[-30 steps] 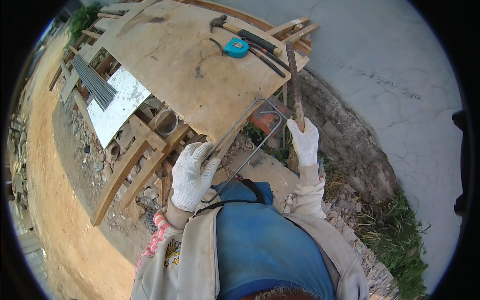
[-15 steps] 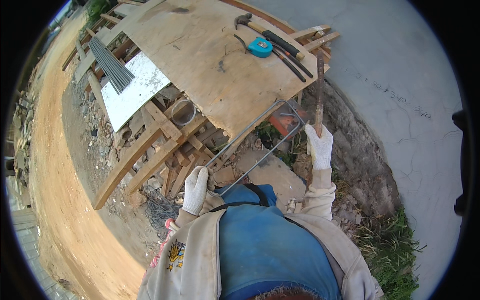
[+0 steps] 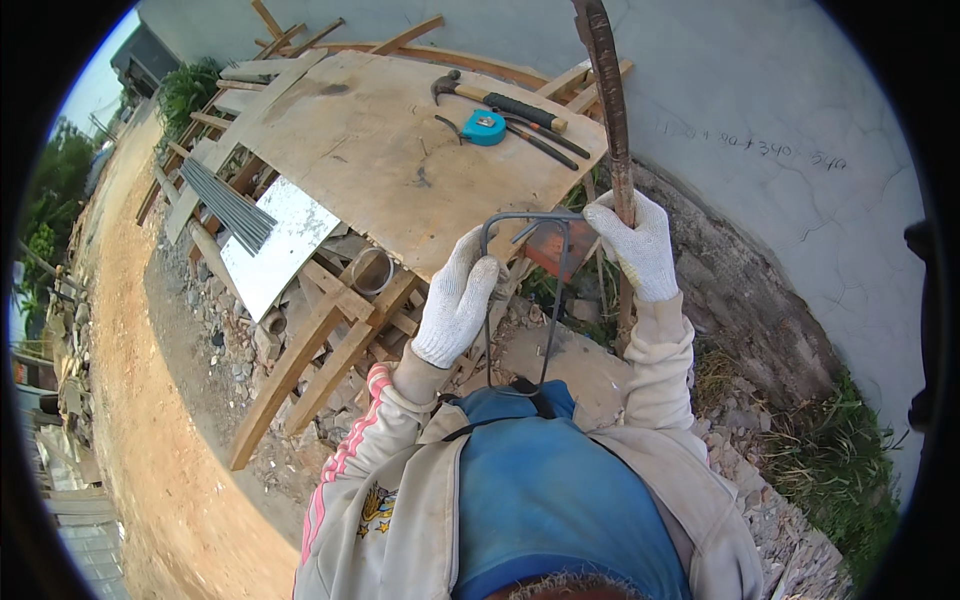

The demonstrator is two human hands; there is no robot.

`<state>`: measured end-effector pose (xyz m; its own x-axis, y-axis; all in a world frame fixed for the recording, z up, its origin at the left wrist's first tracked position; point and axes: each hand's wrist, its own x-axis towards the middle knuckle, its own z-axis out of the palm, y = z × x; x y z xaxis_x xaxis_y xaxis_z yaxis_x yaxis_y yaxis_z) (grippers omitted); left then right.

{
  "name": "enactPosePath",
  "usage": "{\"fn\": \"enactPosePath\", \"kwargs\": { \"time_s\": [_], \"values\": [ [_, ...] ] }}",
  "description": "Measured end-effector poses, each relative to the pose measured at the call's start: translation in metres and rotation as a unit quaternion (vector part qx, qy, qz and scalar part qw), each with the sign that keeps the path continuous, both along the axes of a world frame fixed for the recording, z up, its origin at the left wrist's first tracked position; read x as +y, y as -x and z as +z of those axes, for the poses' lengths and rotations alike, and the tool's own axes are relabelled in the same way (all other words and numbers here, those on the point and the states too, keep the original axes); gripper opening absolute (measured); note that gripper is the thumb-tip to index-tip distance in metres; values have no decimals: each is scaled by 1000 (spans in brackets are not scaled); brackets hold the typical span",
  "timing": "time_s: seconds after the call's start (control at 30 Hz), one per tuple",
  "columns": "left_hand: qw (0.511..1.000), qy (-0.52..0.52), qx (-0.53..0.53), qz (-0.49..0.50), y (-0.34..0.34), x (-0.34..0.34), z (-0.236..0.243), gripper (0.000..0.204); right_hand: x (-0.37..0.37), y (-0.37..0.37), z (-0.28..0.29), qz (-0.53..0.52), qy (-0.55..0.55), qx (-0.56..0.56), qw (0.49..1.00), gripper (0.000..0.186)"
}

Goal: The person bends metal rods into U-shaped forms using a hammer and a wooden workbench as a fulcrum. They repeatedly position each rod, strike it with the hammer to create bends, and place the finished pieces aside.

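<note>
Left hand (image 3: 457,300) grips a bent metal rod (image 3: 530,215); right hand (image 3: 642,245) holds a rusty bar (image 3: 609,90). Clear round container (image 3: 372,291): beside the board's (image 3: 370,140) near-left edge, contents indiscernible.

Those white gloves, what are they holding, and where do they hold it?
The left hand holds the bent metal rod by one side, just below its upper left corner. The right hand grips the rusty bar low on its visible length.

Brown rod (image 3: 612,110), apparently mottled
</note>
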<state>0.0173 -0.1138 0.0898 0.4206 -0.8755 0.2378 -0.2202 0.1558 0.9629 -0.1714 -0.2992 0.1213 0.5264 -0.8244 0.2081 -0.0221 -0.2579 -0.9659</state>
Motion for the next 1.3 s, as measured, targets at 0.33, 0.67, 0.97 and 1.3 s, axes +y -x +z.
{"fn": "enactPosePath", "kwargs": {
  "time_s": [0.33, 0.67, 0.97, 1.3],
  "values": [
    [969, -82, -195, -128, -11, -39, 41, 31, 18, 13, -15, -41, 14, 41, 998, 29],
    [950, -38, -281, -129, -6, -66, 89, 27, 56, 35, -18, -199, -21, 10, 980, 26],
    [897, 193, -383, -107, 27, -113, 187, 31, 32, 30, 53, -181, 26, -119, 976, 34],
    [900, 197, -372, -112, 28, -146, 198, 30, -5, 26, 73, -166, 75, -91, 979, 27]
  ]
}}
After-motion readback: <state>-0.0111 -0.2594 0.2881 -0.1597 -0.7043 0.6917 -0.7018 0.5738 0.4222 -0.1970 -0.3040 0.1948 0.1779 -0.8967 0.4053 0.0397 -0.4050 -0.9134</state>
